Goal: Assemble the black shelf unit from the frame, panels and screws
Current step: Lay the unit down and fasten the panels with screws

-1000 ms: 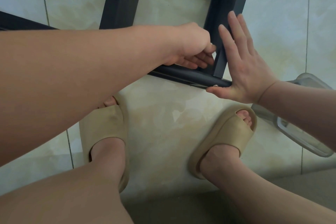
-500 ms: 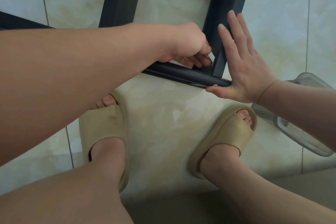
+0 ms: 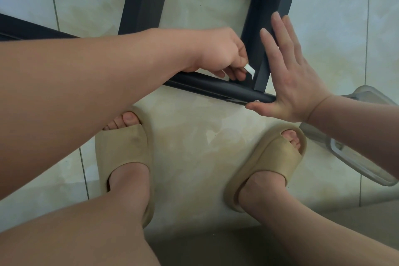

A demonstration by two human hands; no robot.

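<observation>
Frame [image 3: 144, 0] lies on the floor [image 3: 194, 147] by your feet. Left grip [image 3: 218, 52] pinches a small silver tool [image 3: 249, 69] at the corner; right grip [image 3: 293, 80] flat, bracing. Ease off and the joint could skew, tool slip.

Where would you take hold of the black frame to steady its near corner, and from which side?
Probably the upright post just above the round bar, from the right: that outer face is bare, where the right hand presses flat, while the left hand with a small silver tool fills the inside corner.
</observation>
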